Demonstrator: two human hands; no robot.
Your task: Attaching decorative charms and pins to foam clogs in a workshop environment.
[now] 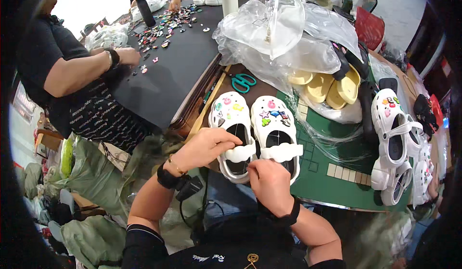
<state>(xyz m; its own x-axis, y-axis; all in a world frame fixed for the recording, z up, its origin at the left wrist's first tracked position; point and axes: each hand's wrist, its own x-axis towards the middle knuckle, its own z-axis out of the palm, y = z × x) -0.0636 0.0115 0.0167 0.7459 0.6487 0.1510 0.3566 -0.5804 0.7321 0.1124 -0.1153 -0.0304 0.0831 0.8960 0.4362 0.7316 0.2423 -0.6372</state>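
Note:
Two white clogs with coloured charms lie side by side on the green mat point(332, 182) in front of me. My left hand point(204, 146) grips the heel side of the left clog point(230, 120), thumb on its strap. My right hand point(270, 185) pinches the heel end of the right clog point(274, 125) from below. Both hands meet between the two heels, where something small is hidden by my fingers.
Teal scissors point(244, 81) lie beyond the clogs. Clear plastic bags point(279, 33) and yellow clogs point(332, 86) pile behind. More decorated white clogs point(397, 144) stack at right. A person at left point(72, 72) works at a black table point(163, 72) strewn with charms point(166, 26).

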